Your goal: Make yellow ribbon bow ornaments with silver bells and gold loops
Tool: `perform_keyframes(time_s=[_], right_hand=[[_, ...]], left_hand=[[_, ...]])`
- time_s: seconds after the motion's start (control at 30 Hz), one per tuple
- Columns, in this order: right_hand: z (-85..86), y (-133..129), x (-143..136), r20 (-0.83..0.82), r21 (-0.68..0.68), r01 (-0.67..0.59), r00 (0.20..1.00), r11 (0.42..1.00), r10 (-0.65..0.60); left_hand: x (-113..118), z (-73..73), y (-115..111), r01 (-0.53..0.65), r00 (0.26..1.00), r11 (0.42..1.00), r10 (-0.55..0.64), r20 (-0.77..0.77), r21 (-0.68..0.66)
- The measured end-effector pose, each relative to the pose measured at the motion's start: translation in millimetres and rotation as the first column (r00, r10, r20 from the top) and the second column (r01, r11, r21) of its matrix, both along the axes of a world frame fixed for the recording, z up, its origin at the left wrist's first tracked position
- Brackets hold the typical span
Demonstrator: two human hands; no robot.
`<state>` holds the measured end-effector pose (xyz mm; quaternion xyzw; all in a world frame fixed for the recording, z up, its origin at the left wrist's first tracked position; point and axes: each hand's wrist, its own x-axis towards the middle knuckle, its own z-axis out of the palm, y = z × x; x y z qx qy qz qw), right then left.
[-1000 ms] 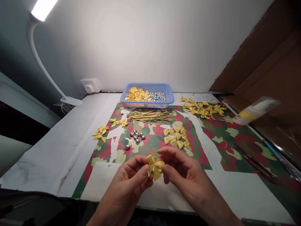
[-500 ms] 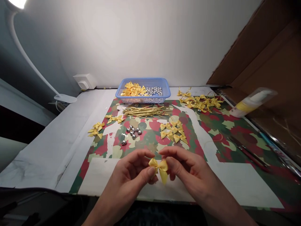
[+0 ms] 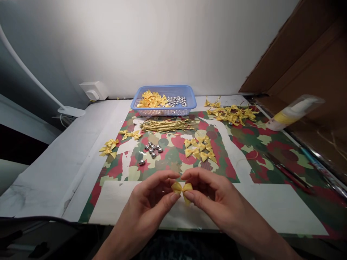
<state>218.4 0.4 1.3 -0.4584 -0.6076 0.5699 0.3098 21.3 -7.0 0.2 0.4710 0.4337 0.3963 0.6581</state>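
Note:
A yellow ribbon bow [image 3: 182, 188] is held over the front of the table between my two hands. My left hand [image 3: 154, 198] pinches its left side with thumb and fingers. The thumb of my right hand [image 3: 214, 196] presses on the bow's right side, over its tail, and the fingers curl behind. Beyond my hands lie small silver bells [image 3: 153, 148] in a loose cluster, with one bell [image 3: 141, 162] apart. Several more yellow bows [image 3: 200, 148] are laid out in a group to their right. Fingertips behind the bow are partly hidden.
A blue basket [image 3: 163, 111] holds bows and bells at the back, with gold twist ties [image 3: 166, 125] before it. Finished-looking bows with cords [image 3: 233, 113] lie back right, near a pump bottle [image 3: 292, 112]. Tweezers-like dark tools [image 3: 288, 173] lie right; a lamp [image 3: 71, 111] stands left.
My right thumb has moved left onto the bow's right side and now covers part of its tail. The left hand keeps its pinch. The whole view has shifted slightly.

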Motion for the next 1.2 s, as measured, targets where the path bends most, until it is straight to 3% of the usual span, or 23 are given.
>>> perform_keyframes(time_s=[0.2,0.5,0.87,1.2], right_hand=[[4.6,1,-1,-0.072,-0.097,-0.041,0.997,0.994,0.034],[7.5,0,3,0.194,0.057,-0.087,0.978,0.995,0.075],[8.8,4,1,0.314,0.105,-0.156,0.942,0.982,0.116],[3.7,3,2,0.277,0.083,-0.144,0.954,0.986,0.116]], left_hand=[[-1,2.7,4,0.075,0.997,0.997,-0.075,-0.017,-0.008],[-4,-3.0,7,0.130,0.991,0.989,-0.131,-0.012,-0.067],[-7,-3.1,10,0.225,0.935,0.974,-0.208,-0.287,0.030],[-4,-0.9,11,0.172,0.970,0.985,-0.169,-0.172,0.000]])
